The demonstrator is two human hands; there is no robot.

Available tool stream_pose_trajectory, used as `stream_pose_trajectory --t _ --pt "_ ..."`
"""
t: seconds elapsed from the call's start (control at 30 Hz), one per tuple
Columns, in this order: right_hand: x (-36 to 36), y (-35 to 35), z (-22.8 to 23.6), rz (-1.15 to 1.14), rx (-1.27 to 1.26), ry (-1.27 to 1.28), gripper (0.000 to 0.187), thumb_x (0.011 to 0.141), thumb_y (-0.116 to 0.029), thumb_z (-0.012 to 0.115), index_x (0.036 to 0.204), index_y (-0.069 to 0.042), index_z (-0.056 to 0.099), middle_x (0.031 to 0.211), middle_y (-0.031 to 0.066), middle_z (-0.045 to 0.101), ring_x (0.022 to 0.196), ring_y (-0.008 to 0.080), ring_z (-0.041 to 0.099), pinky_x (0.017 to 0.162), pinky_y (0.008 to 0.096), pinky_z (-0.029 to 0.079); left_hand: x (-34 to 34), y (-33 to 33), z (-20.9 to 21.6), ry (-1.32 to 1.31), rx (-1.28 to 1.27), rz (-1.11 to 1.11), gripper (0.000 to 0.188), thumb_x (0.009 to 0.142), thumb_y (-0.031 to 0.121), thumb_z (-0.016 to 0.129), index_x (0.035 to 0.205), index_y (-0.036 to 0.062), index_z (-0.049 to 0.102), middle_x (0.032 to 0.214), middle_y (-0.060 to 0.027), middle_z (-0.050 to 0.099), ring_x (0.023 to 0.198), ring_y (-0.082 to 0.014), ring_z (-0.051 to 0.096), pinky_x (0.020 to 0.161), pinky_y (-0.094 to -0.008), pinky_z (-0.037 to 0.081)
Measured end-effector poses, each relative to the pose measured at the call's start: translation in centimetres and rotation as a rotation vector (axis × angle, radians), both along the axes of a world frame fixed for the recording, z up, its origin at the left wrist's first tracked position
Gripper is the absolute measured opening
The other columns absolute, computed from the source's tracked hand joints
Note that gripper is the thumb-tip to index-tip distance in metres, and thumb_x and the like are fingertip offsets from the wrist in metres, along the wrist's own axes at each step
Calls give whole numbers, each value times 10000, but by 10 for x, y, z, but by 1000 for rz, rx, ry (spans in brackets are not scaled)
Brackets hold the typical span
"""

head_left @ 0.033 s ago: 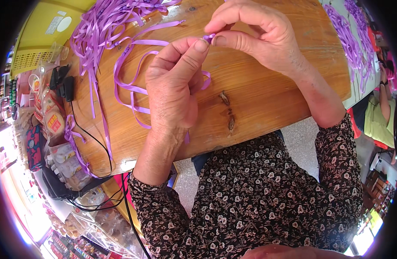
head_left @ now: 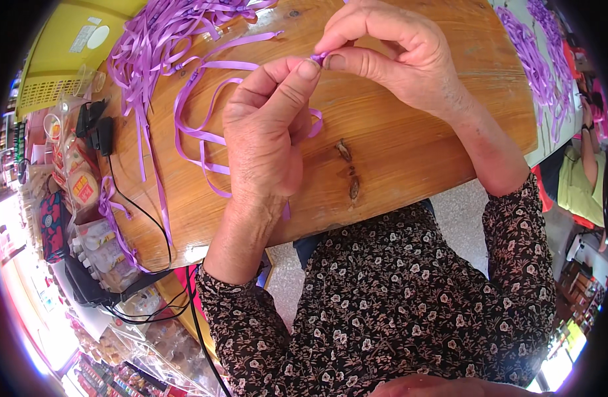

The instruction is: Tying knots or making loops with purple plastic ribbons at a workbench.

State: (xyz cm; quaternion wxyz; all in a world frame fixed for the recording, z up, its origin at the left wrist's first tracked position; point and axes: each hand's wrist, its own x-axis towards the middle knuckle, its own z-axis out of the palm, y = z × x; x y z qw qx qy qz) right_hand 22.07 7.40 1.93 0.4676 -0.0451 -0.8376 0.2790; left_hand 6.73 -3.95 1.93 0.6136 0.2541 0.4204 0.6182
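Ribbon pile on tbl, back L; basket further L; 2nd pile past R edge

**Purple ribbon pinched above a wooden counter**

The purple ribbon is gripped between the thumb and index finger of the left hand and is also pinched at the fingertips of the right hand; the two hands are held nearly touching. Most of the gripped piece is hidden by the fingers. Loose strands are spread in curves on the counter, partly covered by the left hand. A heap of ribbons is piled at the far left, beside a yellow crate. On the right, ribbon bundles are laid on a pale surface, near which a person in yellow-green is partly seen.
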Motion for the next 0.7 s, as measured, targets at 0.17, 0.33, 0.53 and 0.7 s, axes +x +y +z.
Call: stream_pose_trajectory --t 0.17,0.33,0.53,0.7 --pt "-5 11 -13 143 323 177 64 790 -9 660 844 -38 643 819 46 628 781 158 606 703 256 458 -2 0 -2 -11 -4 0 112 852 129 648 908 35 625 603 76 438 469 -28 290 441 -197 222" --pt "-3 4 -13 141 134 155 41 798 -8 650 830 -27 633 805 39 619 780 141 589 716 236 450 0 -1 1 7 -13 -11 117 876 124 599 937 25 610 631 60 445 490 -36 265 438 -200 184" --pt "0 -1 -9 136 -42 179 29 819 -27 642 846 -26 630 818 26 618 797 118 578 738 234 444 -6 0 -2 -13 15 -23 101 848 107 636 913 30 632 624 79 486 472 -13 307 462 -186 267" --pt "-1 0 -8 119 -29 186 43 820 -27 642 862 -27 636 837 30 628 816 115 584 745 239 449 -1 0 -1 -7 -21 -8 94 844 109 642 900 34 631 621 81 488 476 -13 315 461 -189 276"
